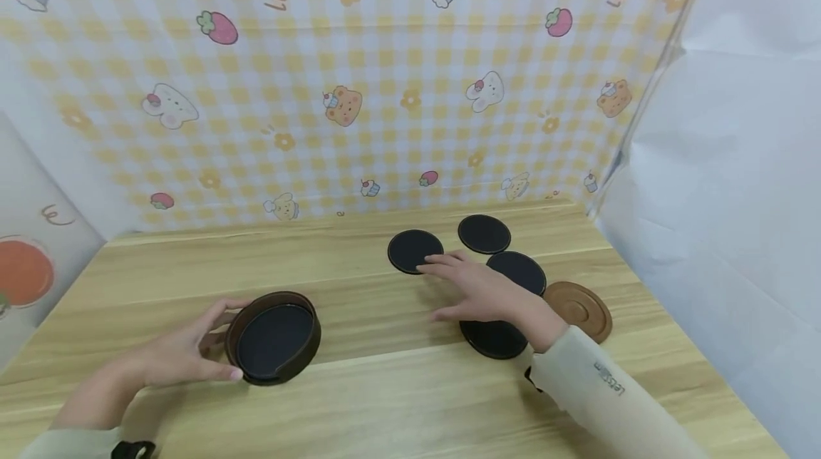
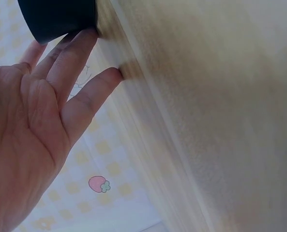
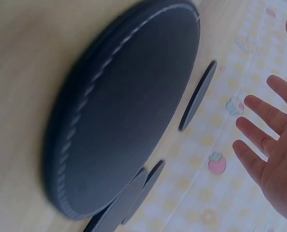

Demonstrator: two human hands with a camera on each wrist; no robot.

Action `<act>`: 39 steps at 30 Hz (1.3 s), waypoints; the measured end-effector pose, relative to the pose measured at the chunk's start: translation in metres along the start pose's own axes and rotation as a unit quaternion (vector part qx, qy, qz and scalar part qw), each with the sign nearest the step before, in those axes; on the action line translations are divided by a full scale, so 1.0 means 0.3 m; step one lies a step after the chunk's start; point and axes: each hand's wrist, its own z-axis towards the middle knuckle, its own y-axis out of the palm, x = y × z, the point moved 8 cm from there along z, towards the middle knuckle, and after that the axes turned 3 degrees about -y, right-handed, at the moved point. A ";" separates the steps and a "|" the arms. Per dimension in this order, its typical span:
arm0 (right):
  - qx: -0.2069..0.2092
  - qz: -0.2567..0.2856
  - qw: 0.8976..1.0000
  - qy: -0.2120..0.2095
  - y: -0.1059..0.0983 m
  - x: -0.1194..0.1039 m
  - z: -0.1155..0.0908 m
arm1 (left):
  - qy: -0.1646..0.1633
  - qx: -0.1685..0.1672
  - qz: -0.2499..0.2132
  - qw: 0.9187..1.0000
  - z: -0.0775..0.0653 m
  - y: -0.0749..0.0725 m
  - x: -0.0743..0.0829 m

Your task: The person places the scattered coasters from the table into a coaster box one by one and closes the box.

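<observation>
On the left of the table in the head view stands a round dark holder (image 1: 308, 348) with a brown inner wall and a gap in its rim. My left hand (image 1: 176, 353) holds its left side, thumb at the front and fingers behind. The left wrist view shows fingertips against the dark wall (image 2: 61, 17). To the right, my right hand (image 1: 481, 289) hovers, fingers spread, over several black round coasters (image 1: 410, 245). Its fingertips overlap one coaster's edge in the head view, but the right wrist view shows the hand (image 3: 279, 159) apart from the stitched near coaster (image 3: 128, 111).
A brown round disc (image 1: 580, 309) with a ringed centre lies right of the coasters, partly behind my right forearm. Wood-grain table (image 1: 359, 402) lies between the hands. A yellow checked cloth (image 1: 385, 145) hangs behind, and a white sheet (image 1: 737, 195) stands at the right.
</observation>
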 end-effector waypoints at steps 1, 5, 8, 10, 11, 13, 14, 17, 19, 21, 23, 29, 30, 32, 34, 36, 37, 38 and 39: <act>0.007 0.000 1.000 0.002 -0.006 0.010 -0.012 | 0.000 0.001 0.000 1.000 0.001 0.000 0.000; 0.016 0.013 1.000 0.018 -0.023 0.046 -0.055 | 0.000 0.007 0.002 1.000 -0.001 0.001 0.001; 0.010 0.025 0.999 0.034 -0.024 0.069 -0.082 | 0.000 0.008 0.005 1.000 -0.004 -0.001 0.004; 0.006 0.026 0.999 0.041 -0.020 0.084 -0.098 | -0.001 0.008 0.006 1.000 -0.004 -0.002 0.007; 0.004 0.025 0.999 0.042 -0.019 0.089 -0.106 | -0.003 0.008 0.008 1.000 -0.003 -0.003 0.007; 0.001 0.020 0.999 0.043 -0.014 0.099 -0.121 | -0.004 0.008 0.010 1.000 -0.002 -0.004 0.008; -0.002 0.020 0.999 0.044 -0.012 0.104 -0.129 | -0.005 0.007 0.009 1.000 -0.001 -0.004 0.007; -0.012 0.017 0.999 0.046 -0.002 0.116 -0.150 | -0.003 0.005 0.008 1.000 0.000 -0.002 0.006; -0.020 0.013 0.999 0.047 0.007 0.125 -0.162 | -0.001 0.005 0.006 1.000 0.000 -0.001 0.006; -0.028 0.007 0.999 0.046 0.016 0.134 -0.173 | 0.001 0.007 0.005 1.000 0.000 -0.001 0.004; -0.037 0.002 0.998 0.044 0.026 0.141 -0.183 | 0.001 0.008 0.004 1.000 -0.001 -0.002 0.002; -0.063 -0.012 0.997 0.039 0.044 0.156 -0.208 | 0.001 0.003 -0.002 1.000 0.005 0.002 0.003; -0.066 -0.013 0.997 0.039 0.046 0.159 -0.212 | 0.000 0.002 -0.003 1.000 0.006 0.003 0.004; -0.071 -0.012 0.996 0.042 0.048 0.164 -0.222 | -0.002 0.000 -0.003 1.000 0.007 0.005 0.003; -0.076 -0.008 0.996 0.044 0.051 0.168 -0.231 | -0.002 -0.002 -0.005 1.000 0.007 0.006 0.003; -0.078 0.000 0.996 0.041 0.053 0.168 -0.238 | -0.002 -0.002 -0.007 1.000 0.006 0.005 0.002; -0.080 0.006 0.996 0.041 0.055 0.167 -0.241 | -0.002 -0.002 -0.006 1.000 0.005 0.003 0.001; -0.083 0.011 0.996 0.041 0.057 0.167 -0.244 | -0.002 -0.001 -0.006 1.000 0.004 0.001 0.001; -0.086 0.014 0.995 0.041 0.060 0.166 -0.246 | -0.002 0.000 -0.006 1.000 0.004 0.000 0.001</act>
